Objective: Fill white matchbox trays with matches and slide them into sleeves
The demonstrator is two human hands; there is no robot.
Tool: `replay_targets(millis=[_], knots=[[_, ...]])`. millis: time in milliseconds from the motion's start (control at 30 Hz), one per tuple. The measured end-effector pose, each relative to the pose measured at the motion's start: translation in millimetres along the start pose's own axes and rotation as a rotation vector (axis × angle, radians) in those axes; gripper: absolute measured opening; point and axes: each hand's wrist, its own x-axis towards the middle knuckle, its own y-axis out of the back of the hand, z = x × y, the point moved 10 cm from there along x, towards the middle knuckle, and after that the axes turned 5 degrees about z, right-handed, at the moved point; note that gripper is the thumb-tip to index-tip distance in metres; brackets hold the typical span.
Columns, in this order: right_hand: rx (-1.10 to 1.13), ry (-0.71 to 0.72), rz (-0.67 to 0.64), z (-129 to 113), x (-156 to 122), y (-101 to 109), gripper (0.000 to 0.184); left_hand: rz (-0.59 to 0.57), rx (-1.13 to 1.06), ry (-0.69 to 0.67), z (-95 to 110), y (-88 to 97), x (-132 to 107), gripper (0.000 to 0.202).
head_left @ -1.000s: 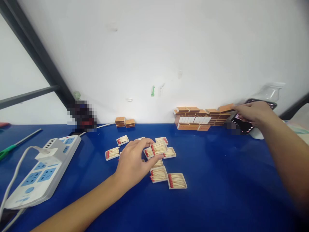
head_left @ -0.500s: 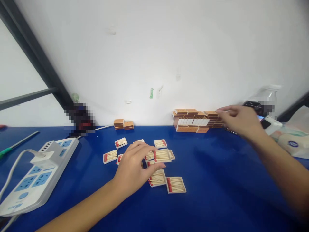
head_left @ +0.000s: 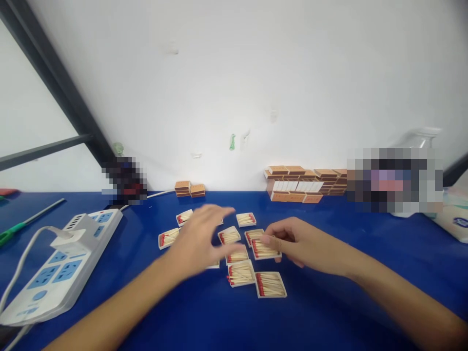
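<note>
My right hand (head_left: 292,243) pinches a matchbox tray (head_left: 266,248) full of red-tipped matches, thumb over its edge and fingers curled beneath. The tray overlaps another match-filled tray (head_left: 253,237) behind it. Blurred by motion, my left hand (head_left: 199,243) hovers over the trays on the left with thumb and fingers apart, holding nothing. It hides parts of several trays. Between the hands and nearer me lie more open trays, among them a slightly tilted-looking one (head_left: 241,273) and the closest one (head_left: 270,284). All hold matches.
Against the wall at right stands a long stack of matchboxes (head_left: 296,196); a smaller stack (head_left: 183,188) sits left of it. A white power strip (head_left: 66,268) with a plugged-in cable and a green-handled screwdriver (head_left: 18,229) lie at left. A soft white pack (head_left: 457,219) is at far right.
My right hand has come from the matchbox stack at the wall to the trays and now grips one. My left hand has shifted slightly left, its fingers apart from that tray.
</note>
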Motion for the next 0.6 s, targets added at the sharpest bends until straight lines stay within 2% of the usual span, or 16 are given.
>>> replay_targets(millis=[67,167,200,267,367,500,600], knots=[[-0.032,-0.031,-0.008,8,-1,8,0.044,0.04,0.139,0.101,-50,19.6,10,0.05],[-0.075,-0.055,-0.04,18,-3,10,0.045,0.041,0.315,0.279,-134,42.5,17,0.042],[-0.091,-0.049,-0.056,20,-4,8,0.044,0.045,0.327,0.306,-155,47.1,17,0.041],[-0.154,-0.012,-0.036,22,-3,8,0.041,0.044,0.324,0.324,-182,49.8,17,0.038],[-0.317,0.055,0.075,18,-1,17,0.035,0.039,0.309,0.314,-197,44.7,16,0.036],[-0.432,0.07,0.139,15,3,26,0.036,0.017,0.321,0.305,-197,37.1,15,0.035],[-0.453,0.065,0.173,15,4,31,0.039,0.013,0.342,0.317,-199,38.0,13,0.032]])
